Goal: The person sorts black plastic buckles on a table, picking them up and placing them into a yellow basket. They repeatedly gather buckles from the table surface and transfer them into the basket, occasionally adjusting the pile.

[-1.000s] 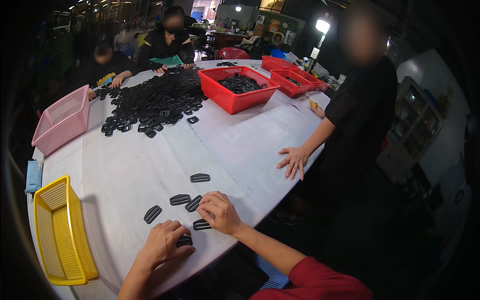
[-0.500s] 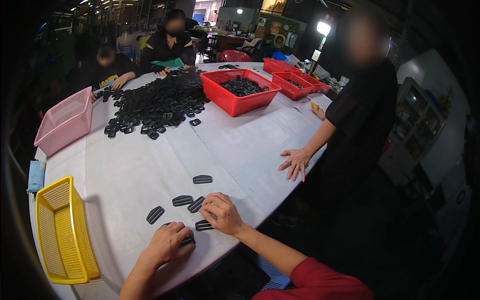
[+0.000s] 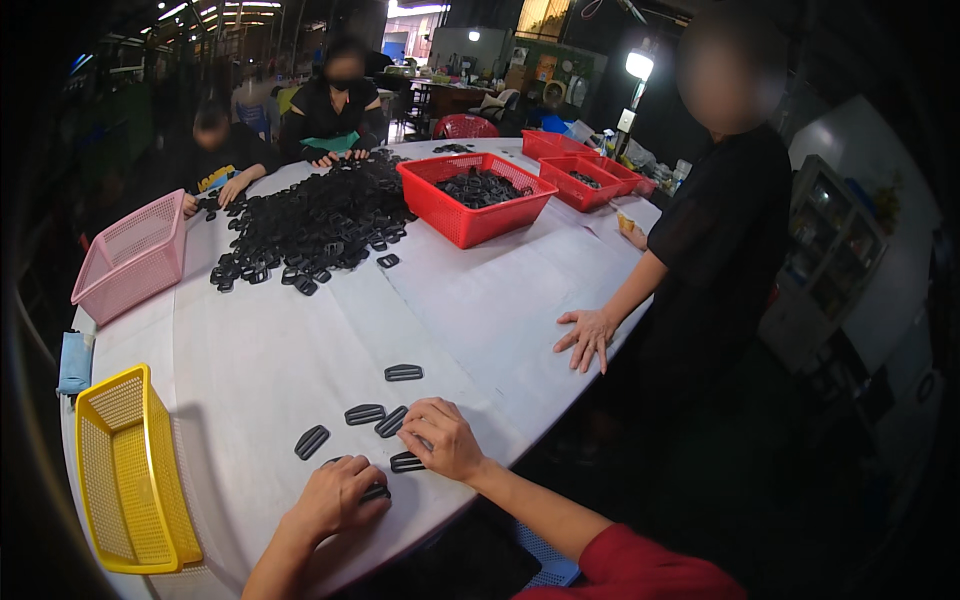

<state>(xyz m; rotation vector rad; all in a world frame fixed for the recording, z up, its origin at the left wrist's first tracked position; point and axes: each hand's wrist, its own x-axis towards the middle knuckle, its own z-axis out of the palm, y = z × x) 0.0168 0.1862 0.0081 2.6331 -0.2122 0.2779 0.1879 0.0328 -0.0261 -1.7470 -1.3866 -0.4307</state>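
Observation:
My left hand (image 3: 340, 497) rests low over the table near its front edge, fingers curled over a black strap buckle (image 3: 375, 492); part of another dark piece shows beyond its knuckles. To its right, my right hand (image 3: 443, 440) has its fingers bent and drawn together, tips hidden, so what they hold cannot be made out. One buckle (image 3: 407, 462) lies partly under that hand, and a tilted one (image 3: 391, 422) lies just beyond its fingertips. Farther out are three more flat, slotted buckles: one in the middle (image 3: 365, 414), one at the left (image 3: 312, 442) and one beyond (image 3: 403, 373).
Left stand a yellow basket (image 3: 187, 535) and a pink basket (image 3: 90, 290). A big heap of black buckles (image 3: 310, 220) lies far off, beside a red basket (image 3: 470, 228) of buckles. A co-worker's hand (image 3: 590, 335) presses the table at right; two people sit beyond the heap.
The view has tilted slightly, so the near table sits lower in the picture. My hands keep nearly the same pose among the buckles, and the loose buckles have not visibly moved.

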